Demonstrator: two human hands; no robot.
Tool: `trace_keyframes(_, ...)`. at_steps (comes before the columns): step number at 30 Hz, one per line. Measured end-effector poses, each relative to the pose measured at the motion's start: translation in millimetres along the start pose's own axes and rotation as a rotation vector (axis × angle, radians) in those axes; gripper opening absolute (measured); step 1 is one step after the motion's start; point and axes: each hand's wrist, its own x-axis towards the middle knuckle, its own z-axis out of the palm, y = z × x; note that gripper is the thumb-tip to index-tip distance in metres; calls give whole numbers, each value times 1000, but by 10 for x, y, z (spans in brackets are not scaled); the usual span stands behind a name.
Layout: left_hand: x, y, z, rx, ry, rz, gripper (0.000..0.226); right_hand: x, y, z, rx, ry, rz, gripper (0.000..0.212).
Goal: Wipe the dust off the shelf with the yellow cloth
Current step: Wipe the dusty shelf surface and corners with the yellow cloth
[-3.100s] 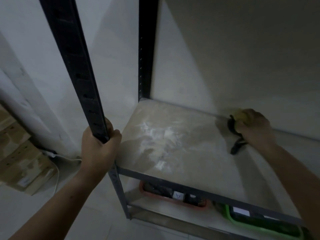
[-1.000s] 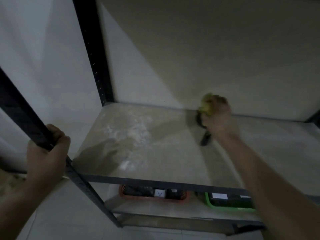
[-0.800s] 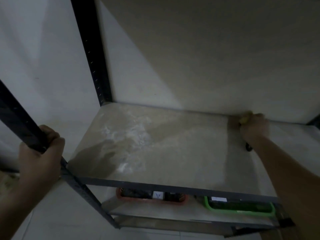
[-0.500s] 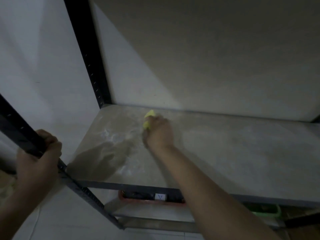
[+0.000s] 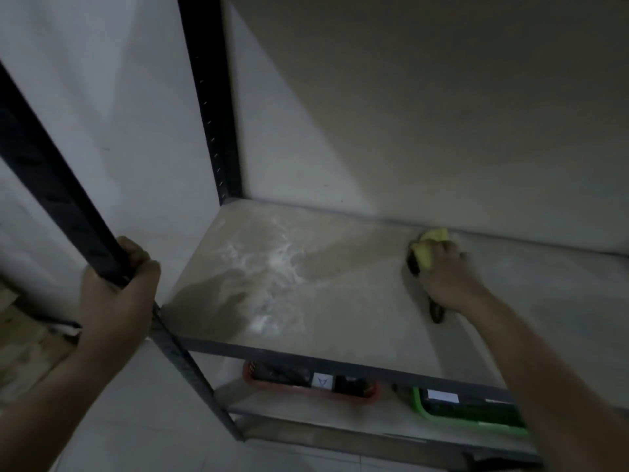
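1. Right hand (image 5: 442, 272) is gripping the cloth (image 5: 429, 247), fingers (image 5: 454, 255) curled round it, pressing it onto the shelf (image 5: 357, 311) near the back edge
2. Left hand (image 5: 115, 294) is clenching the front post (image 5: 58, 185), apparently bracing
3. Step in hand: wiping, seemingly midway; white dust (image 5: 272, 264) is lying on the shelf's left half
4. Next move is likely calling for a leftward sweep across that patch

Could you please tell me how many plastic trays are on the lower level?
2. A red tray sits below the shelf's front edge, with a green tray to its right. The shelf and the right arm cover much of that level, so others may be hidden.
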Motion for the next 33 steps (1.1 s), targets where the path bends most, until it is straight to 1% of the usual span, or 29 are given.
trace_keyframes(3, -27, 145, 36, -47, -13, -9, 30, -451, -822, 173, 86, 1, -132, 61)
trace_keyframes(5, -26, 168, 26, -59, -24, -19, 29, -737, -1356, 225, 212, -37, -289, 62)
trace_keyframes(7, -21, 172, 11, -55, -51, -16, 27, -897, -1684, 240, 236, -75, -457, 61)
trace_keyframes(9, -22, 177, -1, -42, -54, -7, 25, -832, -1740, 123, 295, -108, -544, 54)
trace_keyframes(10, -25, 185, -1, -39, -47, -2, 24, -764, -1674, 34, 335, -102, -557, 48)
trace_keyframes(11, -34, 205, 1, -42, -41, -5, 23, -702, -1550, -64, 354, -54, -539, 43)
trace_keyframes(12, -46, 229, 9, -55, -31, -13, 23, -650, -1388, -140, 336, 23, -490, 40)
trace_keyframes(14, -68, 266, 24, -84, -20, -29, 24, -642, -1008, -208, 245, 150, -334, 43)
trace_keyframes(15, -74, 283, 24, -98, -26, -37, 25, -680, -847, -216, 198, 128, -253, 47)
trace_keyframes(16, -73, 286, 24, -111, -31, -41, 26, -737, -716, -201, 165, 39, -192, 52)
trace_keyframes(17, -68, 296, 23, -119, -36, -49, 26, -816, -625, -194, 143, -84, -158, 60)
trace_keyframes(19, -64, 299, 15, -122, -33, -53, 26, -944, -570, -206, 163, -286, -185, 86)
trace_keyframes(20, -63, 294, 13, -122, -28, -49, 26, -993, -615, -218, 210, -350, -238, 94)
trace_keyframes(21, -64, 293, 10, -122, -28, -47, 26, -1047, -720, -212, 247, -388, -318, 93)
trace_keyframes(22, -62, 293, 12, -120, -28, -46, 26, -1105, -865, -170, 266, -382, -400, 87)
trace_keyframes(23, -60, 294, 13, -119, -28, -50, 25, -1182, -1045, -99, 275, -335, -448, 81)
trace_keyframes(26, -48, 284, 19, -119, -24, -52, 25, -1369, -1759, 182, 396, -112, -461, 59)
trace_keyframes(27, -45, 278, 19, -120, -25, -50, 26, -1400, -2007, 243, 420, -84, -476, 52)
trace_keyframes(28, -41, 272, 18, -120, -28, -45, 27, -1406, -2218, 267, 432, -85, -495, 46)
trace_keyframes(30, -34, 248, 16, -113, -41, -39, 30, -1313, -2442, 221, 467, -138, -542, 33)
trace_keyframes(32, -28, 223, 16, -94, -45, -19, 33, -1187, -2368, 86, 572, -181, -594, 20)
trace_keyframes(33, -29, 215, 21, -94, -43, -9, 33, -1116, -2222, 34, 613, -168, -603, 24)
